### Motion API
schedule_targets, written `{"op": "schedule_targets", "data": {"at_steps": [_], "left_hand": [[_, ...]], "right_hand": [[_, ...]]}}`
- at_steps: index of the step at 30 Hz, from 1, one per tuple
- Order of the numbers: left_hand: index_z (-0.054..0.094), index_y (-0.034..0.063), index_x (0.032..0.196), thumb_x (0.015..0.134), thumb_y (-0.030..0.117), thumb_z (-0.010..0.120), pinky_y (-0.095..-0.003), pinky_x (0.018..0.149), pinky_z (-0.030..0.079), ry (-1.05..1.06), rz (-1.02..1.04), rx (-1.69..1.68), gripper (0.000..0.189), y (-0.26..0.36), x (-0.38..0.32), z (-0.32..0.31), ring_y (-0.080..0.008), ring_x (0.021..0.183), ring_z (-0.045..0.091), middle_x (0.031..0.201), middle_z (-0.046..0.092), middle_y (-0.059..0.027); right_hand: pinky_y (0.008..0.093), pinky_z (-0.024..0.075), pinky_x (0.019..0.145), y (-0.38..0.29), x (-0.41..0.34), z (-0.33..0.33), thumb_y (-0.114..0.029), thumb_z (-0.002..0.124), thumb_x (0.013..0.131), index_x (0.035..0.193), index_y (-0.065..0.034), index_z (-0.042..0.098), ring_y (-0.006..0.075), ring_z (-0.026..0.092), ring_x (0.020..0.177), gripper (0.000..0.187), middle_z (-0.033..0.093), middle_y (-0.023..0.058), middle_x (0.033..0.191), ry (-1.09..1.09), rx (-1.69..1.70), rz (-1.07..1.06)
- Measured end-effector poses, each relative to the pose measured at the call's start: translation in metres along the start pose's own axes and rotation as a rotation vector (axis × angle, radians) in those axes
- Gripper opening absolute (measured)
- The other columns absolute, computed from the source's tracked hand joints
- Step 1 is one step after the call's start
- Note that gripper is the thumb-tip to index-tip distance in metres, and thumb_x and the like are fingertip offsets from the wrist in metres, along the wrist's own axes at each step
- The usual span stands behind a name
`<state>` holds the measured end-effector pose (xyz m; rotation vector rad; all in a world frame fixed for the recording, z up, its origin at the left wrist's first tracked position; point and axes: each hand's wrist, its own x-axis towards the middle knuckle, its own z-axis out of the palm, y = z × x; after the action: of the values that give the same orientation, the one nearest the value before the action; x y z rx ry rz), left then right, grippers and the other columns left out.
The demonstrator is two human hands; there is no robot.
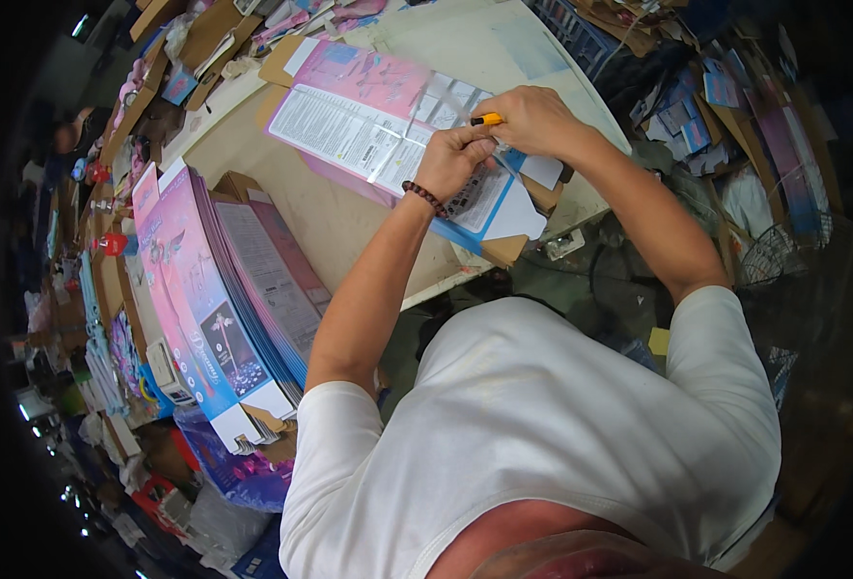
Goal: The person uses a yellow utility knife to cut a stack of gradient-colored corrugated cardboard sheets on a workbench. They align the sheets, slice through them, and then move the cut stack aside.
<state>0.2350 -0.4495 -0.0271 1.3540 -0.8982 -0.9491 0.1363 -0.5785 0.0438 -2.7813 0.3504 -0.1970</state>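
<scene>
On the pale tabletop lies a pink and blue printed cardboard box [346,137], with a clear shiny strip across its printed side. My right hand [531,121] grips a small yellow tool with a black end [487,119], probably a utility knife, over the box's right part. Close beside it, my left hand [455,155], with a beaded bracelet on the wrist, has thumb and fingertips pinched together at the clear strip; what lies between them is partly hidden. Left of my left arm stands a stack of flattened printed cartons [223,289] in the same colours.
The worktable [289,210] has its near edge in front of me. Open brown cartons and loose goods crowd the left side. At the upper right are a blue plastic crate [575,32] and boxes of printed card [694,108]. A wire fan guard [774,253] stands at the right.
</scene>
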Motion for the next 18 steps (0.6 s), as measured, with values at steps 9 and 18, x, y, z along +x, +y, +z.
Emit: {"op": "schedule_targets", "data": {"at_steps": [9,18], "left_hand": [[0.066,-0.0039,0.091,0.089,0.011,0.06,-0.0225,0.053,0.046,0.079,-0.076,0.028,0.017,0.012,0.0,0.008,-0.009,0.057,0.054,0.073,0.065,-0.0065],[0.065,-0.0023,0.093,0.089,0.015,0.06,-0.0223,0.049,0.044,-0.202,-0.337,-0.028,0.019,0.028,0.01,-0.019,-0.0108,0.053,0.054,0.08,0.068,-0.0082]], "right_hand": [[0.0281,0.0471,0.051,0.008,-0.047,-0.023,-0.022,0.059,0.082,0.081,0.0003,0.065,0.012,0.059,0.051,0.023,0.065,0.0067,0.066,-0.258,0.664,0.395],[0.0429,0.05,0.065,-0.03,-0.085,0.043,-0.023,0.064,0.078,0.092,-0.0114,0.07,0.0325,0.064,0.071,0.019,0.066,0.013,0.073,-0.125,0.057,0.185]]}}
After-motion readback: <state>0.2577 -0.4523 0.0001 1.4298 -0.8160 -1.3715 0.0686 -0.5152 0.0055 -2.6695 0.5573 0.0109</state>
